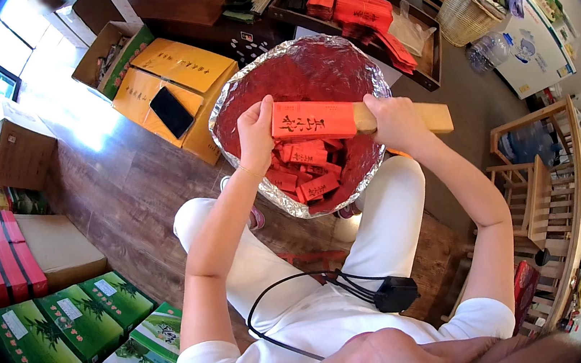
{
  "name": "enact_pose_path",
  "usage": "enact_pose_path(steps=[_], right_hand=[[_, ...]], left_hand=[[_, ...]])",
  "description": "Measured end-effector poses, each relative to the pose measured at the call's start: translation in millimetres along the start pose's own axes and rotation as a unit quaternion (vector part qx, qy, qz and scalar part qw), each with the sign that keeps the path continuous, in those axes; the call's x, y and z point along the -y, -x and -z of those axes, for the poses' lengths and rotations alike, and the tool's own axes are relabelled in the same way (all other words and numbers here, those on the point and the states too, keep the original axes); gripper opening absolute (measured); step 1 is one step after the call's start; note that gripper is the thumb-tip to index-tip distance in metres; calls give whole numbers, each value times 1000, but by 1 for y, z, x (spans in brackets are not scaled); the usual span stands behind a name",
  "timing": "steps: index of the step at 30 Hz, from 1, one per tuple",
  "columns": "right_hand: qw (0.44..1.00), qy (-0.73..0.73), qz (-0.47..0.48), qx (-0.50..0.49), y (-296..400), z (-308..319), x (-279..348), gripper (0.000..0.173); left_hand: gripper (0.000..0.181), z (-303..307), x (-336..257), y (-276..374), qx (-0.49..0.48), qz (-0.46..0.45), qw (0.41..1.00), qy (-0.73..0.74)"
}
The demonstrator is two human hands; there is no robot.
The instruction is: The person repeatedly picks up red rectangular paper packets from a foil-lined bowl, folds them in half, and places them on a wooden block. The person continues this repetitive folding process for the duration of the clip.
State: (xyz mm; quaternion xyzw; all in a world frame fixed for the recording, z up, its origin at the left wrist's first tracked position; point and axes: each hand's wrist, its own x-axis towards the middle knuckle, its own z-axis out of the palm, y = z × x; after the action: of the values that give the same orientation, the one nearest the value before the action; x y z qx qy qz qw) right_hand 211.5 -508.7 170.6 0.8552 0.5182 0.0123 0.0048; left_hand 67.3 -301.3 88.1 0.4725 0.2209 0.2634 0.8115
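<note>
A red printed paper packet (pixel 313 119) is stretched between my hands, above a round red basin with a foil-covered rim (pixel 302 210). My left hand (pixel 256 131) pinches its left end, thumb on top. From the packet's right end sticks out a tan wooden block (pixel 435 117), and my right hand (pixel 394 118) is closed around the block beside the packet's edge. Whether the block reaches far inside the packet is hidden. Several small folded red packets (pixel 317 186) lie in the bottom of the basin, between my knees.
A dark wooden tray (pixel 436 63) at the back right holds stacks of flat red packets (pixel 362 12). A black phone (pixel 171 112) rests on yellow boxes (pixel 189 63) left of the basin. Green boxes (pixel 78 316) stand at lower left. A black cable with a box (pixel 395 293) lies on my lap.
</note>
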Motion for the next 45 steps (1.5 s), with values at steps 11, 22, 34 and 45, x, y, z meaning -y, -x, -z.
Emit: enact_pose_path(steps=[11, 22, 34, 45], right_hand=[[992, -25, 25, -121, 17, -13, -19, 39], [876, -231, -380, -186, -6, -3, -192, 44], [910, -84, -404, -31, -78, -68, -257, 52], [948, -114, -297, -11, -108, -32, -185, 42]], left_hand=[[31, 12, -19, -2, -25, -137, 977, -164], [32, 36, -39, -14, 59, -149, 765, -623], [21, 19, -20, -10, 122, -226, 789, -557], [18, 3, -22, 1, 165, -217, 800, -535]])
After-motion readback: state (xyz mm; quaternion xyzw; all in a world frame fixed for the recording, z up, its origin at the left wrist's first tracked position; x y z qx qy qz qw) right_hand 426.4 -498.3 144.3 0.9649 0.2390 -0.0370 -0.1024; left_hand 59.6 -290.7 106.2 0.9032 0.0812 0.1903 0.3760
